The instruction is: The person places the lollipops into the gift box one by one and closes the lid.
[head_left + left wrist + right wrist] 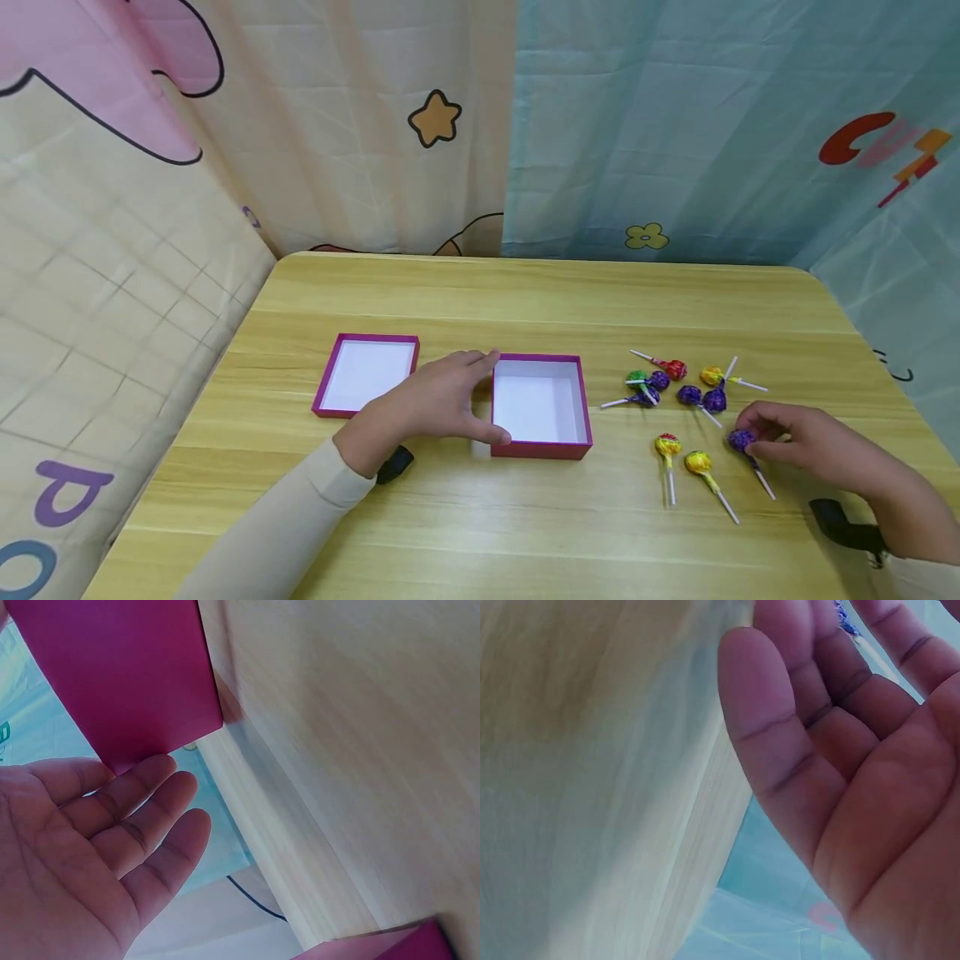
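An open magenta box [542, 451] with a white inside stands mid-table. My left hand [442, 396] holds it by the left side, thumb at the near corner and fingers at the far one; in the left wrist view the fingertips [159, 763] touch its magenta wall [127, 667]. On the right, my right hand [806, 442] pinches the head of a purple lollipop [741, 440], its white stick pointing down and right. Only a bit of purple wrapper [846, 621] shows among the fingers in the right wrist view.
A shallow magenta lid [365, 414], white inside, lies left of the box, partly behind my left forearm. Several wrapped lollipops lie right of the box, including a red one [676, 370], a green one [637, 377] and yellow ones [698, 462]. Curtains [360, 125] hang behind the table [480, 533].
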Demonstrator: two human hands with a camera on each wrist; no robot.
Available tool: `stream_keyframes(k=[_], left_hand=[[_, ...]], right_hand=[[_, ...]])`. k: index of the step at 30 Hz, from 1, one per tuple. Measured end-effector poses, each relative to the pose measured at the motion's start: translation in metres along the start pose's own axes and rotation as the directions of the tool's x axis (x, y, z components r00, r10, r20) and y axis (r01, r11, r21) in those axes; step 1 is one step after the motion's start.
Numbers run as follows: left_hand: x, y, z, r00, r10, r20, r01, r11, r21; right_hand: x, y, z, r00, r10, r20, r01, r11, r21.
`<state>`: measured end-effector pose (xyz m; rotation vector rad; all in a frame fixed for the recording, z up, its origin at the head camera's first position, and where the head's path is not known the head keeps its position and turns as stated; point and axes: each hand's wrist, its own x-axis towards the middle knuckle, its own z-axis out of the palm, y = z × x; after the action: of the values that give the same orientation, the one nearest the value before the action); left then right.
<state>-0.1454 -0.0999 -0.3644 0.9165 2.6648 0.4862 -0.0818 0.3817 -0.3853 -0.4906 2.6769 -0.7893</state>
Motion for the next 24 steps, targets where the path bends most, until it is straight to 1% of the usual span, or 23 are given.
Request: stream_keyframes(k=[5, 10, 13, 16, 19, 24], left_hand=[[0.001, 0.0, 0.0, 1.0, 0.006, -0.005, -0.006, 1.0, 0.007], [0.001, 0.0, 0.0, 1.0, 0.005, -0.002, -0.005, 1.0, 0.011], [0.002, -0.001, 0.001, 1.0, 0.004, -0.001, -0.004, 1.0, 0.016], [0.002, -0.001, 0.001, 1.0, 0.007, -0.003, -0.007, 1.0, 0.009], [0.001, 0.0, 0.001, 1.0, 0.006, -0.004, -0.006, 1.0, 0.005], [0.001, 0.0, 0.001, 1.0, -0.003, -0.004, 0.003, 1.0, 0.003]], right_hand=[[0.0, -0.002, -0.001, 0.999, 0.034, -0.016, -0.034, 0.999, -0.024], [0.0, -0.003, -0.005, 0.999, -0.004, -0.033, 0.005, 1.0, 0.016], [0.001, -0.005, -0.008, 1.0, -0.021, -0.016, 0.021, 0.999, 0.035], [0.002, -0.01, -0.011, 1.0, 0.0, 0.007, -0.001, 0.999, 0.039], [0.005, -0.016, -0.015, 1.0, 0.001, 0.02, -0.002, 0.999, 0.042], [0.009, -0.024, -0.025, 0.997, -0.071, 0.038, 0.069, 0.996, 0.057]])
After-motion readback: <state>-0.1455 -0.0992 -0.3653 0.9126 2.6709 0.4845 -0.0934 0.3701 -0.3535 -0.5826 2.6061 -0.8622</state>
